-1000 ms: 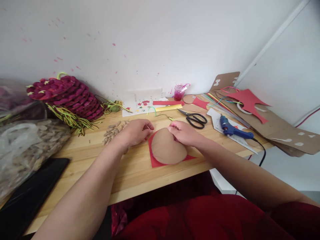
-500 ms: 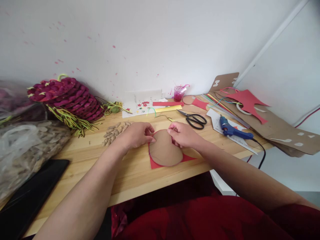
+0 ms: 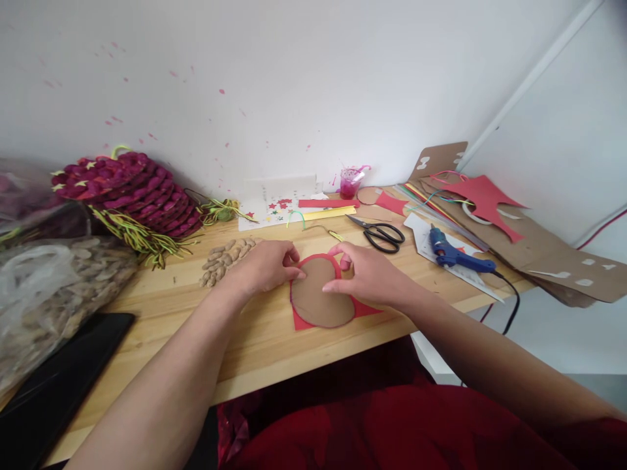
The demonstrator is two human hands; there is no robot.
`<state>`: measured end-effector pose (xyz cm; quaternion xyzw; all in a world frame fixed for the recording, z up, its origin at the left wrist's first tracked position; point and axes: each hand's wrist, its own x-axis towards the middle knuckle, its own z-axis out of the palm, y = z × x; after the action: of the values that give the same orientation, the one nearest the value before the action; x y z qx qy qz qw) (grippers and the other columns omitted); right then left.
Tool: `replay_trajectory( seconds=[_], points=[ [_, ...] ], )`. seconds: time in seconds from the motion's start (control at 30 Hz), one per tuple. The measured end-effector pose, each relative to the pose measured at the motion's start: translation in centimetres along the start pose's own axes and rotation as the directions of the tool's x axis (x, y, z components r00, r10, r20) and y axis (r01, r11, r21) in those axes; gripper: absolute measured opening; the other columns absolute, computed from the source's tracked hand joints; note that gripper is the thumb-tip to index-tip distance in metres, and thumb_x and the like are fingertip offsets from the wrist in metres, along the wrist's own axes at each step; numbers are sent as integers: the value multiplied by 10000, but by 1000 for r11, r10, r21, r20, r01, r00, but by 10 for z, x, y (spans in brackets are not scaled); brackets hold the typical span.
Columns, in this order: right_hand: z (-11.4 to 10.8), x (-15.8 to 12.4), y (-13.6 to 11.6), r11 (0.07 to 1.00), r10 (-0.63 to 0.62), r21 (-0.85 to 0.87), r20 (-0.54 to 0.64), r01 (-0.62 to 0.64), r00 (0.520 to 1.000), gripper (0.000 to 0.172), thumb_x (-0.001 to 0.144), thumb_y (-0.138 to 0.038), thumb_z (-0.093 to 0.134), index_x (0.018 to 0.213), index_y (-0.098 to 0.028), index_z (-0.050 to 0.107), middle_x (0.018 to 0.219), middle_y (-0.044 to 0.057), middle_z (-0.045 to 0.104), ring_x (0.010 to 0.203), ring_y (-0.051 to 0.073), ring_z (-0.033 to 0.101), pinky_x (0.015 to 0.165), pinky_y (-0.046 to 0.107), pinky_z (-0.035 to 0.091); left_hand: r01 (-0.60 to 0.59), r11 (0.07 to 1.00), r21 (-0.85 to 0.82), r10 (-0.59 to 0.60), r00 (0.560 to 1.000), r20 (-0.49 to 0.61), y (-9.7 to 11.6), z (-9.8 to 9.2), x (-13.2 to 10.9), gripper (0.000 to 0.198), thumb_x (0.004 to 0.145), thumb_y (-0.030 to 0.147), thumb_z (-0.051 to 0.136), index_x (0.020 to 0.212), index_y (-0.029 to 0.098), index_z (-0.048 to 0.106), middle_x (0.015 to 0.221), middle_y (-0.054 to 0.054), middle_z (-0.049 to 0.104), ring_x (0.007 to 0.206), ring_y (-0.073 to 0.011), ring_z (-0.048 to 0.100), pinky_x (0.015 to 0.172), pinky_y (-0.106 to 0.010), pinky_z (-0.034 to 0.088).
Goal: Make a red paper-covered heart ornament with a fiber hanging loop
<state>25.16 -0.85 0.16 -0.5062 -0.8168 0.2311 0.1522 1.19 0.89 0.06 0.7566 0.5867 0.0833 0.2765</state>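
Observation:
A rounded brown cardboard cutout (image 3: 321, 300), narrower toward its far end, lies flat on a piece of red paper (image 3: 366, 309), which shows around its rim. At the upper left edge, my left hand (image 3: 274, 264) has its fingers curled and its thumb on the cardboard. My right hand (image 3: 369, 271) spans the right side with thumb and forefinger apart. The thumb tip rests over the cardboard and the forefinger is at the red paper's far edge. Its other fingers are tucked and partly hidden.
Peanuts (image 3: 223, 261) lie left of my hands, near a clear bag of peanuts (image 3: 63, 281) and a black flat object (image 3: 78, 372). Black scissors (image 3: 379, 235) and a blue glue gun (image 3: 458, 256) lie to the right. A cup (image 3: 350, 183) stands by the wall.
My right thumb and forefinger have spread from a pinch at the cutout's upper right edge. More red paper shows along the far rim. My left hand has stayed nearly in place.

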Motion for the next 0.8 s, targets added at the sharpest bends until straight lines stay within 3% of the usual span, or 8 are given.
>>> replay_trajectory(
  seconds=[0.1, 0.33, 0.53, 0.7, 0.8],
  points=[
    [1, -5, -1, 996, -75, -47, 73, 79, 995, 792, 608, -560, 853, 1252, -196, 571, 1105, 94, 685, 946, 264, 629, 753, 331, 438, 11, 1000, 23, -10, 1000, -19, 1, 2, 0, 367, 639, 499, 773, 886, 248, 665, 850, -30, 726, 774, -238, 659, 664, -315, 437],
    [7, -5, 4, 994, -106, -7, 97, 108, 990, 836, 639, -527, 852, 1333, -197, 521, 1291, 137, 631, 1129, 309, 604, 897, 381, 445, 12, 999, -29, -13, 999, -30, 4, 5, 0, 272, 645, 476, 771, 740, 251, 652, 790, -25, 732, 735, -232, 649, 633, -317, 430],
    [9, -10, 4, 997, -74, -7, 51, 75, 996, 875, 621, -574, 849, 1319, -176, 504, 1160, 119, 654, 987, 274, 622, 804, 351, 444, 11, 989, -145, -11, 1000, 1, 4, 2, 0, 280, 651, 428, 774, 797, 229, 641, 807, -21, 722, 748, -218, 656, 656, -305, 455],
    [11, -13, 1, 999, -20, 28, 12, 20, 1000, 810, 624, -597, 836, 1245, -185, 519, 1044, 75, 654, 905, 246, 612, 751, 329, 435, 53, 970, -236, -56, 998, -2, 2, 4, 1, 609, 621, 399, 789, 1157, 204, 578, 777, -3, 697, 713, -208, 644, 614, -291, 460],
    [13, -16, 1, 995, 12, 96, -37, -9, 999, 753, 631, -561, 842, 1204, -192, 523, 1015, 59, 649, 894, 229, 606, 760, 324, 443, 16, 936, -352, 10, 997, 71, 6, 0, -3, 405, 655, 405, 762, 991, 205, 652, 710, 11, 660, 654, -170, 600, 574, -264, 449]
  ],
)
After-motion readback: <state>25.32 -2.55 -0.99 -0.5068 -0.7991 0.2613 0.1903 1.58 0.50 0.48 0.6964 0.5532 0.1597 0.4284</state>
